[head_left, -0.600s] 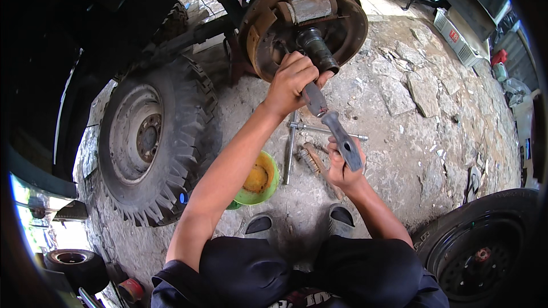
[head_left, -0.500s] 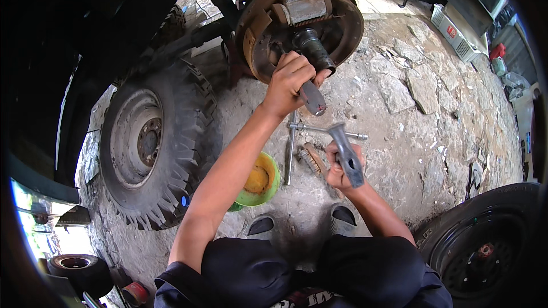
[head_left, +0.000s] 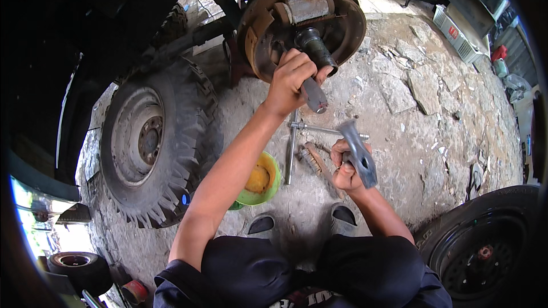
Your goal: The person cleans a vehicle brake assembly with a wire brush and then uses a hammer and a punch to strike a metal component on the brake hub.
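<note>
In my left hand (head_left: 290, 78), closed and raised at the lower edge of the wheel brake assembly, is a tool with a thick dark handle (head_left: 314, 97). Its handle end points down toward me; the far end is hidden among the brake parts. Beside my fingers a greasy axle spindle (head_left: 317, 49) juts out from the round backing plate (head_left: 355, 40). A brake shoe (head_left: 254, 40) curves along the plate's left side, and a coil spring (head_left: 315, 20) runs across above the spindle. Lower right, my right hand (head_left: 346, 172) grips a hammer (head_left: 359, 157), its dark steel head uppermost and apart from the tool.
A cross wrench (head_left: 291, 157) and a wooden wire brush (head_left: 319, 165) lie on the rough stone floor below my hands. A green bowl (head_left: 275, 179) stands by my left forearm. One large tyre (head_left: 191, 137) stands at left, another wheel (head_left: 456, 222) at lower right.
The hammer and my right hand have shifted slightly right, and the hammer head has tilted a little. My left hand and its tool have barely moved.
</note>
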